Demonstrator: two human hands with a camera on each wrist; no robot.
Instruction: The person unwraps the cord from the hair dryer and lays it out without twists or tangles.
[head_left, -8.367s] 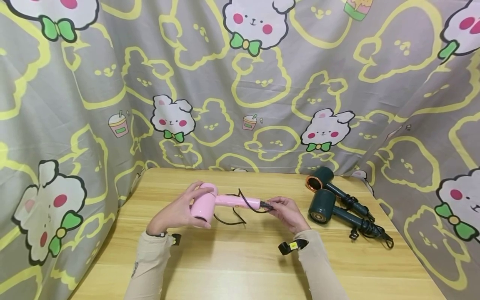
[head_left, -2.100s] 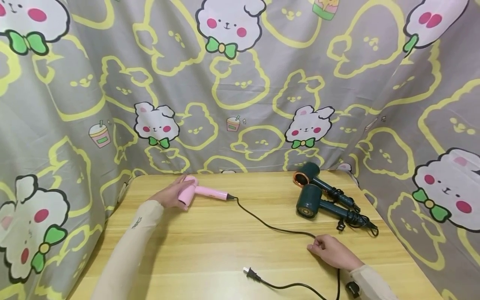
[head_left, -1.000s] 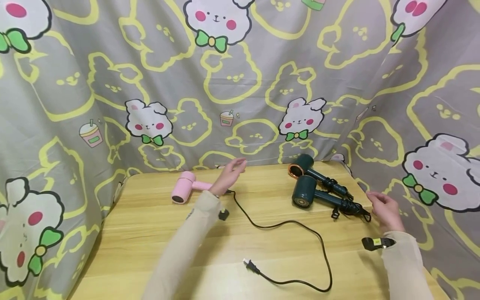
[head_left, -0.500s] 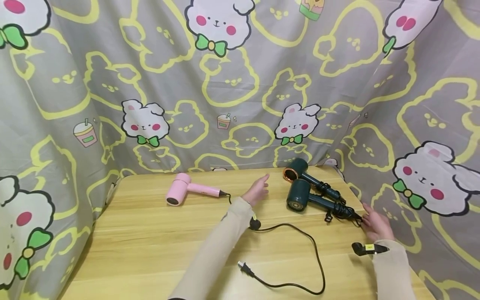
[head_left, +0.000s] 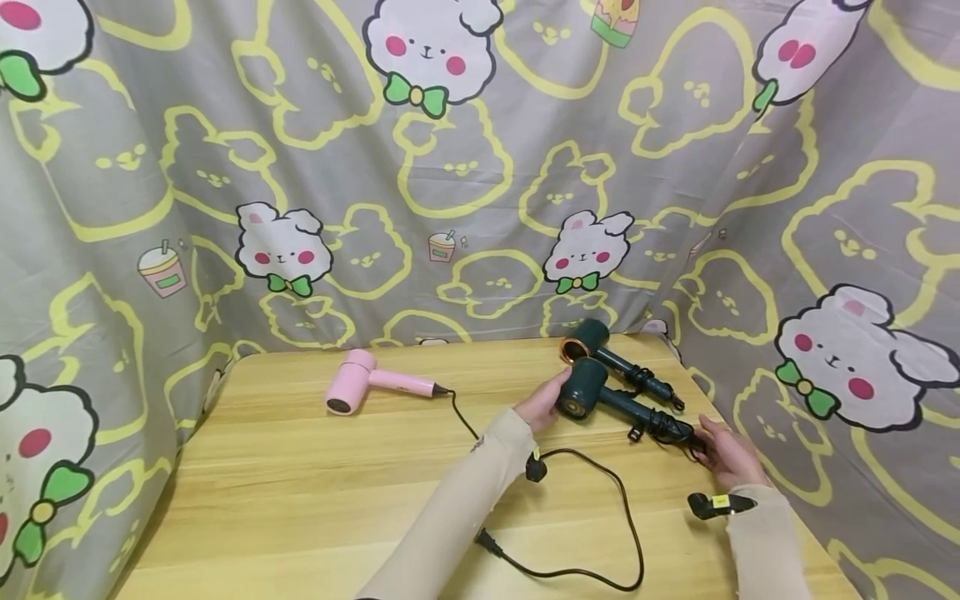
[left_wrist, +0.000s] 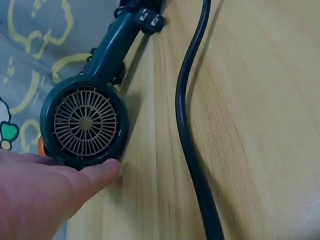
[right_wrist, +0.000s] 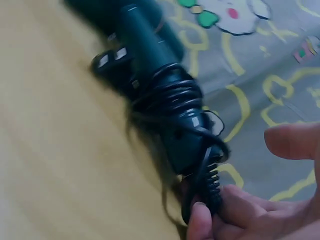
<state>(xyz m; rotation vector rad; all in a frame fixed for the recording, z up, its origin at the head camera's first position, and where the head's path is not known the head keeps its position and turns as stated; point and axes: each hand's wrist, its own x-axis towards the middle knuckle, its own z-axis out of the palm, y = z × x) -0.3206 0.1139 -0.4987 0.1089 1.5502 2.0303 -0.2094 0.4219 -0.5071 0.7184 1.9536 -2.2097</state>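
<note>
Three hair dryers on one light wood table (head_left: 300,483), boxed in by a grey curtain (head_left: 465,208) with yellow doodles and white bunnies. Going round the tabletop like a clock: pink hair dryer (head_left: 349,385) lying around 11, its black cord (head_left: 639,542) looping out through 4 and bringing the plug (head_left: 489,543) back near 6. Both green hair dryers sit at about 2, the near one (head_left: 586,387) just beside the far one (head_left: 592,333), which shows a copper ring from the head view.

Left wrist view gets you the near dryer's round grille (left_wrist: 86,122) face-on, plus metal prongs on a small plug (left_wrist: 148,21) toward 1 o'clock from it. Right wrist view is blurry but shows the wound cord (right_wrist: 170,92) wrapped round the handle.

As for hands: left hand (head_left: 543,406) has its thumb stretched out straight against the grille end's rim, with the other fingertips hidden. Right hand (head_left: 729,456) is at the handle's tail, fingers touching the cord there, thumb (right_wrist: 290,142) sticking out well apart, so no thumb pinch. Both sleeves (head_left: 465,492) come in from the bottom, left one pointing to about 1, right one to 11.
</note>
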